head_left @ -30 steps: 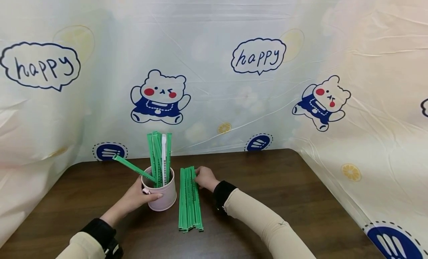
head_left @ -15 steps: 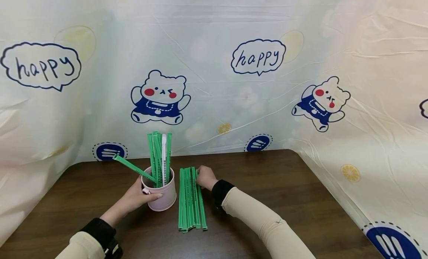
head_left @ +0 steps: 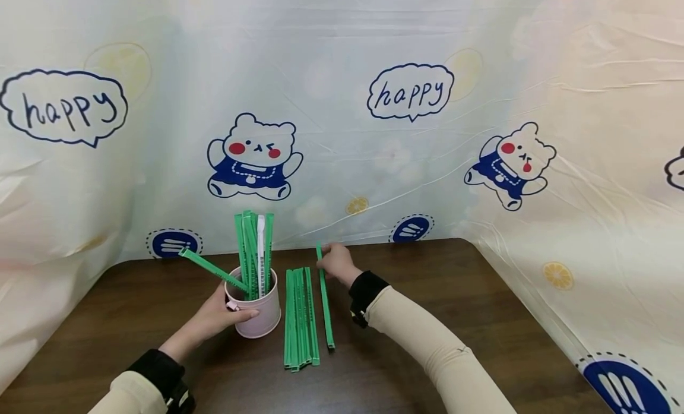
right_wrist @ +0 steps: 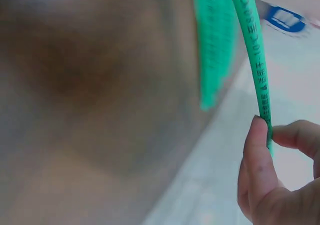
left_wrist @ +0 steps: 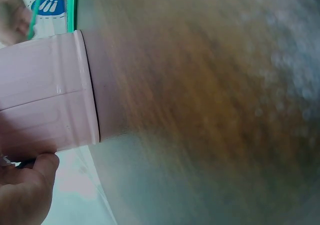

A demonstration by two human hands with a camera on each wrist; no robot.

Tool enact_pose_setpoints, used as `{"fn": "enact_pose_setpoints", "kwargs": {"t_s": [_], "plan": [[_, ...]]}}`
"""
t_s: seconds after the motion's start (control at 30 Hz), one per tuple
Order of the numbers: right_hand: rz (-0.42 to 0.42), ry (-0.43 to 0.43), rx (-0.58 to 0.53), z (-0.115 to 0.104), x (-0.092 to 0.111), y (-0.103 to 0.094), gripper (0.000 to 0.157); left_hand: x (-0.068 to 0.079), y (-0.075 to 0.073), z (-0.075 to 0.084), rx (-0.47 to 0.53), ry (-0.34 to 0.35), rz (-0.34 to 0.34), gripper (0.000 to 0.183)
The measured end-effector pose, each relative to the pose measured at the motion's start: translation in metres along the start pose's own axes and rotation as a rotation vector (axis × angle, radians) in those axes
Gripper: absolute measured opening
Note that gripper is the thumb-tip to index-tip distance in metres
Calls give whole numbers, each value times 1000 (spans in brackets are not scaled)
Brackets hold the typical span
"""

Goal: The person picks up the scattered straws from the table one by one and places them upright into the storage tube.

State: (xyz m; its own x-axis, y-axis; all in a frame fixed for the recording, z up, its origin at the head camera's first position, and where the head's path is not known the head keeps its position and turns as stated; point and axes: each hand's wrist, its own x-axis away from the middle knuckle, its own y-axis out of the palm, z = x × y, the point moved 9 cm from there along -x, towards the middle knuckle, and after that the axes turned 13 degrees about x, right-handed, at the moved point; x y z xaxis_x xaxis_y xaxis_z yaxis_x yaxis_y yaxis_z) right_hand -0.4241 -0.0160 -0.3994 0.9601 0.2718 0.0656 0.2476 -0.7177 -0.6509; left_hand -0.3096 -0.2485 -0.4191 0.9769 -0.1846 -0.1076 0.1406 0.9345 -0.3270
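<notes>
My left hand [head_left: 214, 315] grips a pink bucket [head_left: 259, 319] from its left side, thumb across the front. Inside stand several green paper-wrapped straws and one white one [head_left: 261, 253]; one green straw [head_left: 208, 265] leans out to the left over the rim. In the head view my right hand [head_left: 339, 262] pinches the far end of a single green wrapped straw [head_left: 325, 307], held apart from the pile. The right wrist view shows the thumb and finger on this straw [right_wrist: 256, 55], with printed lettering along it. Several more green straws [head_left: 301, 325] lie side by side between bucket and right hand.
A brown wooden table [head_left: 427, 325] bears everything. Behind it and at both sides hangs a pale printed curtain [head_left: 342, 135] with bears and the word "happy", meeting the table's far edge just beyond my right hand.
One green straw has been drawn off the right side of the pile and raised, as my right hand moved right and away. My left hand and the bucket have stayed in place.
</notes>
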Motion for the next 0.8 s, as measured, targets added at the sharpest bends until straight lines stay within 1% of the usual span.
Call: {"fn": "enact_pose_setpoints", "kwargs": {"t_s": [0.07,0.13,0.27,0.33,0.43,0.57,0.8], "plan": [[23,-26,-19,-12,-1,-13,45,0,0,-1,0,1,1,104],[67,-66,-20,-24,-2,-27,44,0,0,-1,0,3,1,104],[173,-168,-55,-52,-2,-55,41,0,-1,-1,-13,0,7,103],[210,-226,-85,-66,-1,-65,40,1,-1,-1,-17,-2,8,103],[249,-294,-128,-85,4,-75,38,1,-1,0,-20,13,11,103],[272,-345,-197,-110,12,-84,40,1,0,1,-14,42,12,102],[303,-416,-257,-153,30,-93,39,1,0,1,0,36,-1,102]]}}
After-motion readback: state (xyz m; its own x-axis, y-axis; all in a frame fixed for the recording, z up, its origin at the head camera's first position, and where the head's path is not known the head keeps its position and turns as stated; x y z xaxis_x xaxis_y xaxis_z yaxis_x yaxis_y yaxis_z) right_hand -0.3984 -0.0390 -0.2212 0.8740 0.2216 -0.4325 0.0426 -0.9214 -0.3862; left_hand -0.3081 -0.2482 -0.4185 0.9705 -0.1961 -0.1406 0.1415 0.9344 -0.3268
